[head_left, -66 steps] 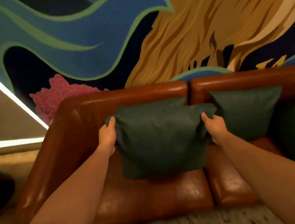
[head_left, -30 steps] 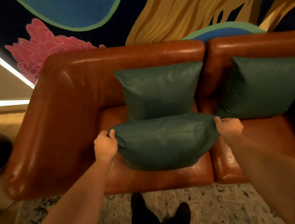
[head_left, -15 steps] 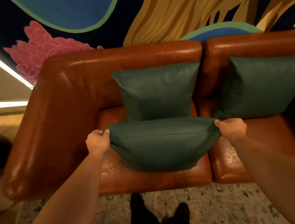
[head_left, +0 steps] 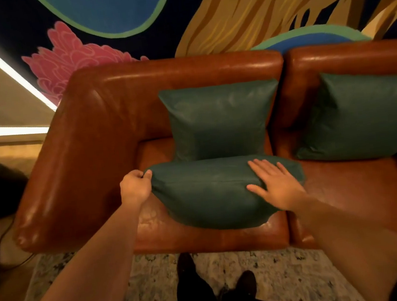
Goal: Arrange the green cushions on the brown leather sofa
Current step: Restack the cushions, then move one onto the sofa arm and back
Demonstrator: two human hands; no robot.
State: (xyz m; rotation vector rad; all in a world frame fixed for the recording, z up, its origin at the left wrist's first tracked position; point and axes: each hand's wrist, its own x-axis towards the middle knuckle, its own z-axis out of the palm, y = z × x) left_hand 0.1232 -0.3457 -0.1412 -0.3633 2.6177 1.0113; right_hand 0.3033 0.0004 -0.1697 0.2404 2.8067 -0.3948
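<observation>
Behind sofa [head_left: 184,77] — mural [head_left: 250,8]; below, perhaps rug [head_left: 145,280].

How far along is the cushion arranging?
Done: two green cushions stand against the sofa backrest. In hand: the front cushion lies flat on the seat, left hand pinching its corner, right hand open on top. Left: standing it up.

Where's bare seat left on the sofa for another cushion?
Bare seat: between the left armrest and upright cushion; also in front of the right cushion. Crowded: left seat centre, flat cushion under both hands.
</observation>
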